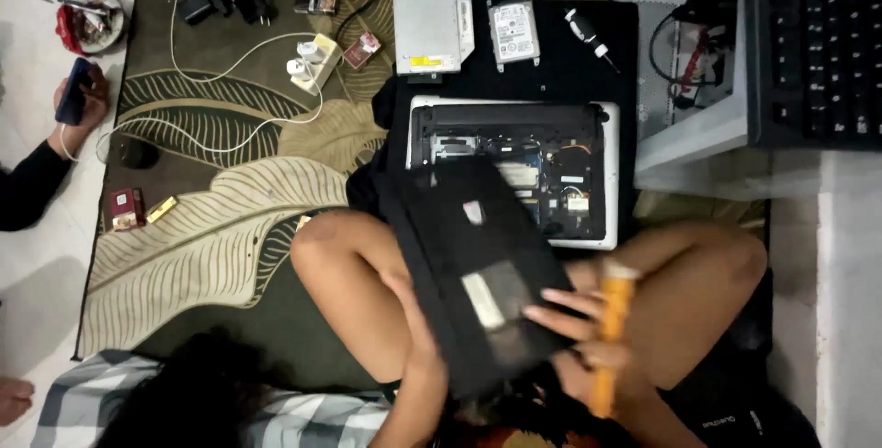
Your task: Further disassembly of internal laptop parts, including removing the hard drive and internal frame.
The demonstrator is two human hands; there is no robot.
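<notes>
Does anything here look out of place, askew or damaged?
Nothing looks damaged. The laptop lies face down with its base opened, boards exposed. Its black cover panel is tilted across the lap, held by the left hand and right hand. Two removed drives lie beside a screwdriver.

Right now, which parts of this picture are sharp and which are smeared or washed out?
Head view: the opened laptop and drive on the black mat look fairly sharp; the black panel, right hand and orange handle are motion-blurred; the left hand is mostly hidden; the pale floor at right is washed out.
</notes>
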